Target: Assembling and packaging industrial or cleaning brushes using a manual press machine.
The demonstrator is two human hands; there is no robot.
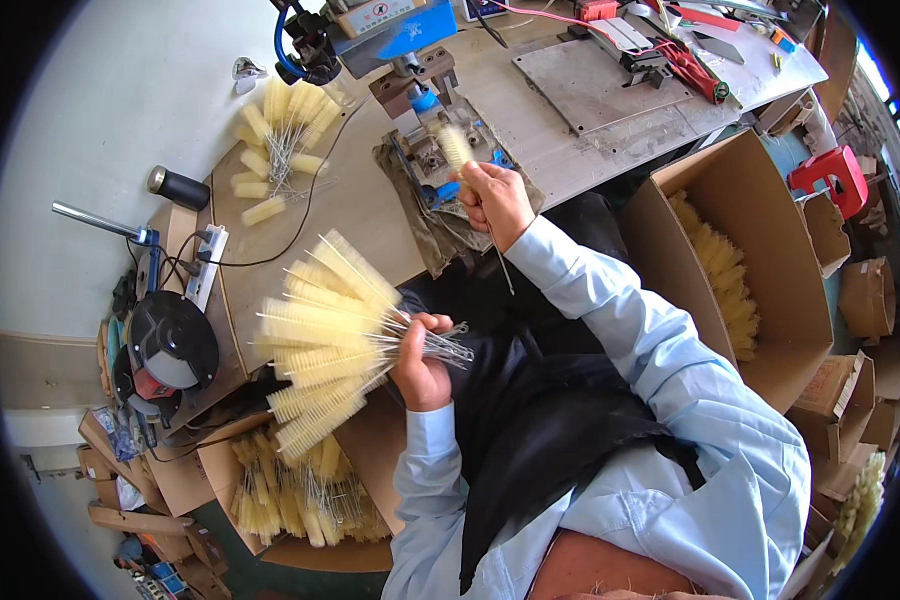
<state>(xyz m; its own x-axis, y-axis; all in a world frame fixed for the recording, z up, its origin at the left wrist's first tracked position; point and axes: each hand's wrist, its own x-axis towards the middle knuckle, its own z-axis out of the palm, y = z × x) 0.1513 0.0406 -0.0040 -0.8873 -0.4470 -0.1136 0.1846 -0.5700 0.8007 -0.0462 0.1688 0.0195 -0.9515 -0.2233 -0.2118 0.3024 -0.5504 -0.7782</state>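
Note:
My left hand (425, 365) is closed around the twisted wire stems of a fanned bunch of pale yellow bottle brushes (330, 335). Their bristle heads spread out to the left, and looped wire ends stick out on the right of the fist. My right hand (496, 200) grips a single bottle brush (455, 147) just below its bristles, with the wire stem hanging down beneath. That brush is held upright in front of a bench press (425, 100) with blue parts. Whether its tip touches the press cannot be made out.
More brushes (285, 140) lie piled on the bench at the far left. An open carton (315, 555) of brushes stands below left, another carton (770, 250) holding brushes at right. A metal plate (600, 85), power strip (206, 268) and black cable (310, 205) are on the bench.

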